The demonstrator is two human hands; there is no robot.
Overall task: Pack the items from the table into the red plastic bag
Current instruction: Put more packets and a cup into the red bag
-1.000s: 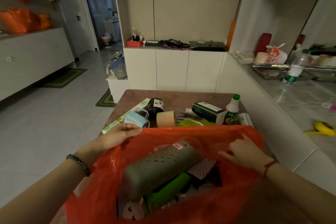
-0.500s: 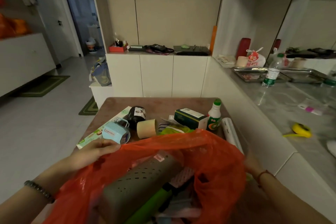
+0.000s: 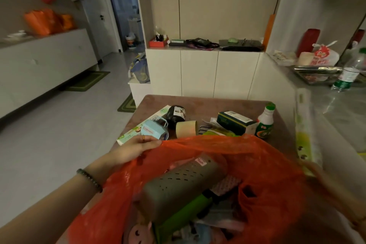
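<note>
On the near side of the tabletop [image 3: 208, 105], the left hand [image 3: 134, 147] pinches the red plastic bag [image 3: 273, 168] by its rim, likely to hold the mouth wide for loading, while the blurred right hand [image 3: 324, 178] beside it shows no readable grip.

White cabinets [image 3: 200, 71] — perhaps tiled floor [image 3: 59, 134]

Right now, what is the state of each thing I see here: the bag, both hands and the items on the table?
red plastic bag, mouth open, partly filled.
left hand, pinches the bag's rim.
right hand, blurred beside the long box; grip unclear.
long box, along the table's right side.
grey perforated case, lying tilted inside the bag.
green-capped bottle, upright, capped.
dark jar, on its side.
green carton, closed, lying flat.
</note>
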